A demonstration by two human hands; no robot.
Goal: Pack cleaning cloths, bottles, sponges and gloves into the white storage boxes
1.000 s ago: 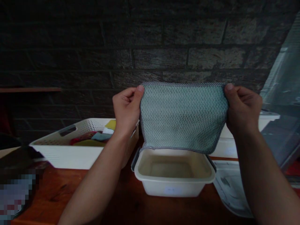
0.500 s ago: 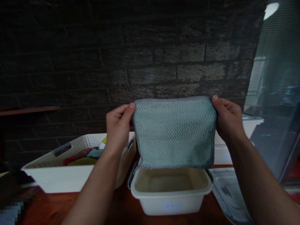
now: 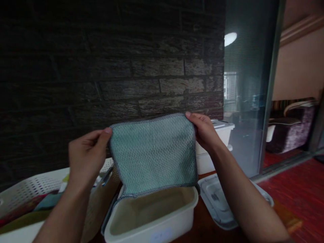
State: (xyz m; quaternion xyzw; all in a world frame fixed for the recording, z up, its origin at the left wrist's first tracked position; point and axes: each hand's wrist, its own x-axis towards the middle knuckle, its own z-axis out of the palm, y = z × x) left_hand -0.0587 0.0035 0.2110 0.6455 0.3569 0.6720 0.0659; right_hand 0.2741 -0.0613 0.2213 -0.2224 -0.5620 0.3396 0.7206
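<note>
A pale green cleaning cloth [image 3: 154, 153] with a dark checked edging hangs spread out between my hands. My left hand [image 3: 87, 157] pinches its upper left corner between thumb and fingers. At the upper right corner my right hand [image 3: 202, 130] grips it the same way. The cloth's lower edge hangs over the back of a white plastic bin [image 3: 152, 233], whose visible inside holds nothing. Behind my left forearm stands a white perforated basket [image 3: 48, 180] with colourful cloths [image 3: 27, 216] in it.
A light grey lid [image 3: 217, 202] lies on the wooden table to the right of the bin. Behind it are white lidded boxes [image 3: 222, 133], one on another. A dark brick wall [image 3: 113, 67] closes off the back. At the right are a glass panel [image 3: 243, 101] and red floor [image 3: 298, 185].
My view has turned to the right, so everything sits further left and more of the room shows. Both hands still hold the cloth spread by its corners.
</note>
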